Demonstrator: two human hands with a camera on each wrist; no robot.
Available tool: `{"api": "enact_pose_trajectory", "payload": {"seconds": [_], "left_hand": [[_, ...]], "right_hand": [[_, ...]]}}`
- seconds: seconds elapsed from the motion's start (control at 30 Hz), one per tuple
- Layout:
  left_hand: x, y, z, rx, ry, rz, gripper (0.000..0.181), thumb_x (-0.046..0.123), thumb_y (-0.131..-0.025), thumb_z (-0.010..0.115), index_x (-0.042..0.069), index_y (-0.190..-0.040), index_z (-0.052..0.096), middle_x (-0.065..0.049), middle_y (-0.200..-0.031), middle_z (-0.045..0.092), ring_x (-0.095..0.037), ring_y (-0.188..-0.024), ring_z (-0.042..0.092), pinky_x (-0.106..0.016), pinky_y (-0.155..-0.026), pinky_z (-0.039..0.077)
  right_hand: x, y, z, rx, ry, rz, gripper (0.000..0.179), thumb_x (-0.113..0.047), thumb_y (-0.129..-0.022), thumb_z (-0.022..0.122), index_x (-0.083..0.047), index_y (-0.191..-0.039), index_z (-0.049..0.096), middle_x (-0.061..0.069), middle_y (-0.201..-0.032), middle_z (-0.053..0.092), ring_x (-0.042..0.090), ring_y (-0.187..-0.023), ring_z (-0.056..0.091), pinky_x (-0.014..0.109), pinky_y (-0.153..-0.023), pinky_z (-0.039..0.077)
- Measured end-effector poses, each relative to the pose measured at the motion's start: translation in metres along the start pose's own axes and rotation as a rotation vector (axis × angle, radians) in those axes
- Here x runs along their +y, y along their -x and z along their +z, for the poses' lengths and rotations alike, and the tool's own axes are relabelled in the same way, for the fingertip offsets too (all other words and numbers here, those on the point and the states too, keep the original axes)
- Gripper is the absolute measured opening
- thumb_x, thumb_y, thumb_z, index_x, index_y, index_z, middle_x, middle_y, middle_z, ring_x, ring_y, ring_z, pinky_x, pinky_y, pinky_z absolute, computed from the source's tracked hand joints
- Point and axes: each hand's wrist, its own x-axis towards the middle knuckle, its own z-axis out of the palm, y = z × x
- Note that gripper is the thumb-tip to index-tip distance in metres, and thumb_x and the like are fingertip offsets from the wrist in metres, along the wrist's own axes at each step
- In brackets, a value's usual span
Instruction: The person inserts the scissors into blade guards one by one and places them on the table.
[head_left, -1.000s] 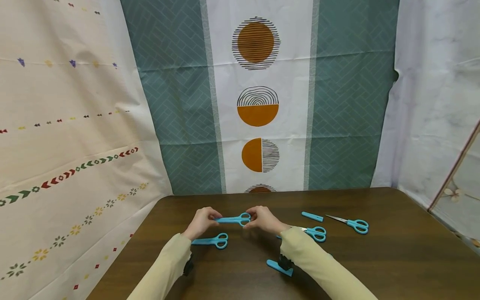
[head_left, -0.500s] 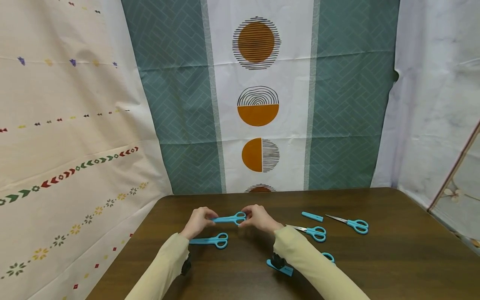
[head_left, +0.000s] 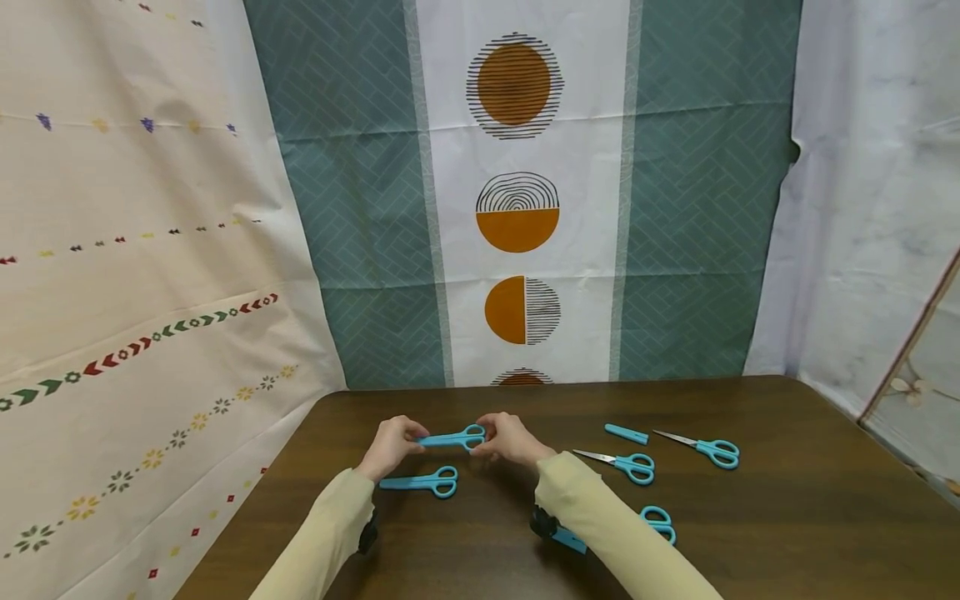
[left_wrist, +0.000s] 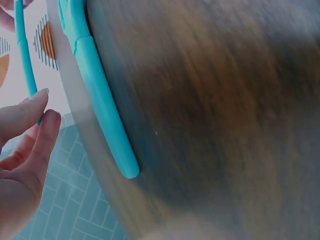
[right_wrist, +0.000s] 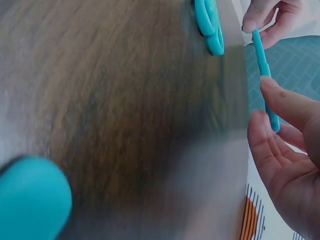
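Observation:
Between my two hands, raised over the table, is a pair of blue scissors point(head_left: 448, 438) with a blue cover over its blades. My left hand point(head_left: 392, 447) pinches the covered tip between thumb and fingers, as the left wrist view also shows. At the other end my right hand point(head_left: 512, 439) pinches the finger loops. A second pair of capped scissors point(head_left: 422, 482) lies on the table just nearer than the held pair, loops to the right; its long blue cover point(left_wrist: 107, 107) fills part of the left wrist view.
On the right of the brown table point(head_left: 795, 517) lie uncovered scissors point(head_left: 717, 452), more uncovered scissors point(head_left: 633, 467) and a loose blue cover point(head_left: 626, 433). My right sleeve partly hides another cover point(head_left: 570, 540) and further scissors point(head_left: 658, 523). Patterned curtains hang behind.
Both hands have shifted a little to the left with the capped scissors held between them. My right forearm has moved left too, uncovering more of the scissors beside it.

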Motion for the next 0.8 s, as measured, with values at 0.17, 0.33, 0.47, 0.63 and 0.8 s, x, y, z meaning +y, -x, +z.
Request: {"api": "enact_pose_trajectory", "payload": {"seconds": [0.17,0.33,0.47,0.63,0.8], "left_hand": [[-0.002,0.0,0.0,0.007,-0.036,-0.046,0.015,-0.009,-0.068,0.073,0.002,-0.079,0.07,-0.002,-0.074,0.053,-0.015,-0.069,0.052,-0.03,-0.062,0.047],[-0.005,0.001,0.001,-0.036,-0.052,-0.088,0.015,-0.009,-0.068,0.073,0.001,-0.08,0.07,-0.003,-0.075,0.053,-0.016,-0.069,0.051,-0.031,-0.061,0.046],[-0.007,0.0,0.002,-0.052,-0.065,-0.084,0.016,-0.009,-0.068,0.073,0.001,-0.079,0.07,-0.003,-0.075,0.053,-0.016,-0.069,0.05,-0.03,-0.061,0.046],[-0.009,-0.002,0.002,-0.064,-0.077,-0.078,0.016,-0.009,-0.068,0.073,0.001,-0.08,0.07,-0.003,-0.076,0.055,-0.017,-0.07,0.05,-0.031,-0.062,0.045],[-0.013,-0.004,0.004,-0.093,-0.083,-0.076,0.017,-0.01,-0.069,0.072,0.001,-0.082,0.069,-0.003,-0.076,0.059,-0.017,-0.07,0.052,-0.033,-0.064,0.046]], "right_hand": [[0.001,-0.001,0.006,-0.02,-0.029,0.026,0.05,0.002,-0.075,0.071,0.015,-0.118,0.048,0.008,-0.067,0.052,0.027,-0.059,0.061,0.034,-0.055,0.051],[0.005,-0.002,0.013,-0.019,-0.018,0.054,0.051,0.001,-0.075,0.072,0.016,-0.117,0.048,0.008,-0.068,0.052,0.022,-0.055,0.06,0.031,-0.053,0.05],[0.006,-0.002,0.016,-0.003,0.006,0.064,0.053,0.0,-0.074,0.073,0.017,-0.117,0.047,0.007,-0.067,0.051,0.022,-0.053,0.059,0.029,-0.052,0.05],[0.007,-0.002,0.018,0.02,0.041,0.049,0.051,-0.001,-0.073,0.074,0.017,-0.113,0.049,0.007,-0.064,0.052,0.022,-0.051,0.057,0.026,-0.048,0.048],[0.009,-0.003,0.019,0.033,0.105,0.031,0.039,-0.005,-0.071,0.077,0.013,-0.1,0.057,0.003,-0.059,0.05,0.014,-0.045,0.052,0.022,-0.045,0.044]]}}
